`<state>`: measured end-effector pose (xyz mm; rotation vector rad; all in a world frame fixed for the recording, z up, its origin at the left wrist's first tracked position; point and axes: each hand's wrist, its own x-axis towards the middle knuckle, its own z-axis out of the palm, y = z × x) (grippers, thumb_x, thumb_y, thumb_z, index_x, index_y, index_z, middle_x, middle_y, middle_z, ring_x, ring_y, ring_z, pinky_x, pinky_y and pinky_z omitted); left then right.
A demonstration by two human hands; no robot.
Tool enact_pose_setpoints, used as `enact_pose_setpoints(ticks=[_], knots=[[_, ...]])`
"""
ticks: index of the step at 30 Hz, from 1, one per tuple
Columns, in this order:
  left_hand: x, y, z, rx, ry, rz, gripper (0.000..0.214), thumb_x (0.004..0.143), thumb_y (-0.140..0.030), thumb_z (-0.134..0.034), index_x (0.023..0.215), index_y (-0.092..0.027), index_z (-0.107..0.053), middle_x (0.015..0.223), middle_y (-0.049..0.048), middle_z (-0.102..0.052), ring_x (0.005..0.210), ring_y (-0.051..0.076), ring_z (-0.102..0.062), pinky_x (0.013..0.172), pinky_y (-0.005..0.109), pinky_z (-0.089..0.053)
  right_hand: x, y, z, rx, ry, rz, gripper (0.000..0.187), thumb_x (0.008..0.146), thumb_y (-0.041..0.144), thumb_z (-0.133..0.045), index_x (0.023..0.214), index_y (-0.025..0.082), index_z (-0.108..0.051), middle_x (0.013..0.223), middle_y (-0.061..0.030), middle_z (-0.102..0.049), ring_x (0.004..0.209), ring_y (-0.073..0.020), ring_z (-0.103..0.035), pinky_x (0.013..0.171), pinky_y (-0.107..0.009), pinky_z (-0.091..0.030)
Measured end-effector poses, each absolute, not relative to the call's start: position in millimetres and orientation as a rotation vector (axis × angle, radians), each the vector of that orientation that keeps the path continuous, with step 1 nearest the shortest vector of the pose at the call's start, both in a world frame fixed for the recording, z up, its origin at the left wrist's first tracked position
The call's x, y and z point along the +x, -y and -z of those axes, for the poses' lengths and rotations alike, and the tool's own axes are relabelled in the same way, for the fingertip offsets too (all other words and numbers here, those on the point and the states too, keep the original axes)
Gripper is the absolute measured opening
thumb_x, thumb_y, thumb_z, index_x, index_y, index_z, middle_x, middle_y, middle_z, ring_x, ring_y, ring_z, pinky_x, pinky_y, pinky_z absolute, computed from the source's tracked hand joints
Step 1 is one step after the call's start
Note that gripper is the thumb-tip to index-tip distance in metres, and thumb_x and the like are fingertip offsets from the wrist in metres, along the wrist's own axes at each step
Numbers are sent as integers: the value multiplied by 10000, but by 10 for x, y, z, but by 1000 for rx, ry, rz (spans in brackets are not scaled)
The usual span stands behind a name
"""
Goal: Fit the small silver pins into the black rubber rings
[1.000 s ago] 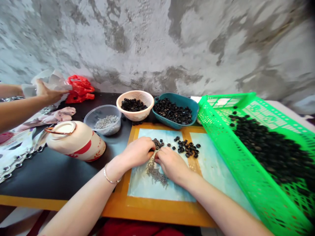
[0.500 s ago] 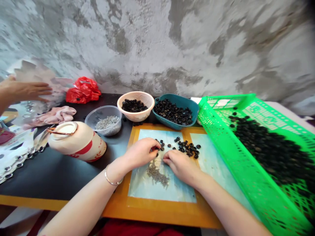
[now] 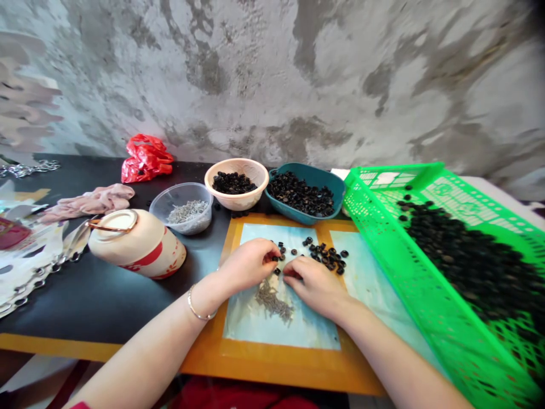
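Right hand (image 3: 313, 286) edged up to frame centre, pinching black ring (image 3: 293, 276), left hand (image 3: 249, 264) beside it curled, hold cannot be told, grey pin pile (image 3: 273, 301) just below, long axis upper left to lower right.

Black table (image 3: 97, 295): orange-edged mat (image 3: 264, 363), green basket (image 3: 383, 250), teal bowl (image 3: 293, 213), beige bowl (image 3: 238, 200), clear tub (image 3: 187, 227), jar on side (image 3: 140, 244), pink cloth (image 3: 89, 200).

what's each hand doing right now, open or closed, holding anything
Left hand: fingers curled at the black rings; a hold cannot be told.
Right hand: curled beside them, likewise cannot be told.
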<state>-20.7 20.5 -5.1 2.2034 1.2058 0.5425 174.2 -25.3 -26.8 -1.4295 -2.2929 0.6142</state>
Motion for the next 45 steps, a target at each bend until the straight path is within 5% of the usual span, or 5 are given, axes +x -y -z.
enact_pose_setpoints(ticks=[9, 22, 37, 45], knots=[[-212, -215, 15, 2247, -1170, -544, 183, 776, -114, -591, 903, -181, -704, 903, 43, -687, 825, 172, -637, 764, 277, -509, 1611, 260, 328, -1432, 2399, -381, 177, 866, 344, -666, 956, 191, -661, 879, -56, -644, 857, -224, -592, 741, -339, -460], [-215, -216, 47, 2177, -1158, -590, 230, 761, -104, -588, 947, -174, -703, 890, 44, -684, 799, 166, -630, 761, 288, -517, 1563, 230, 399, -1331, 2505, -183, 138, 934, 202, -552, 848, 150, -647, 834, -73, -654, 803, -210, -589, 725, -322, -452], [-204, -246, 123, 2037, -1139, -652, 188, 757, -147, -628, 921, -164, -719, 872, 46, -700, 764, 158, -652, 749, 283, -535, 1583, 192, 466, -1378, 2200, -591, 126, 916, 174, -534, 796, 173, -570, 848, -70, -618, 854, -218, -558, 795, -360, -445], [-148, -183, 38, 1664, -1082, -655, 194, 739, -192, -662, 917, -147, -723, 843, 54, -739, 744, 168, -673, 701, 279, -534, 1650, 140, 253, -1281, 1652, -1028, 277, 958, 399, -400, 771, 205, -464, 659, 14, -538, 555, -130, -488, 536, -256, -424]])
